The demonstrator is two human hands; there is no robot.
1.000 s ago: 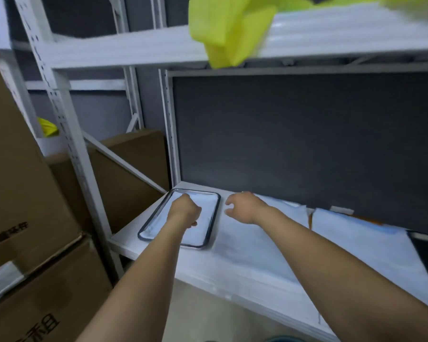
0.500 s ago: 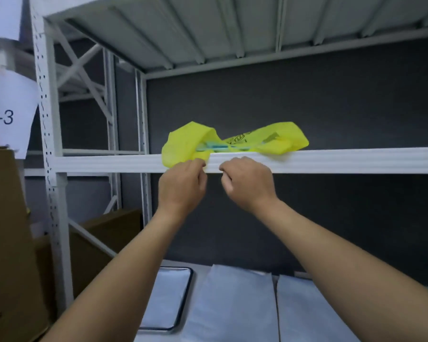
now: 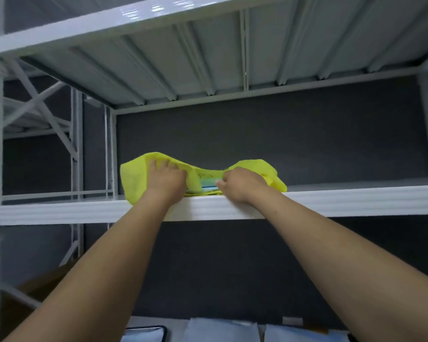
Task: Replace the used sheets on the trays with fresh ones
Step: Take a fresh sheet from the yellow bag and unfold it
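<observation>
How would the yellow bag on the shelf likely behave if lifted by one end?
Probably floppy: the yellow bag is creased and sags between the left hand and right hand. Likely light, being thin film. The blue contents at its opening might slide out.

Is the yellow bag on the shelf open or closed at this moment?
Open. The left hand and right hand hold the yellow bag apart, and something blue shows inside its mouth.
</observation>
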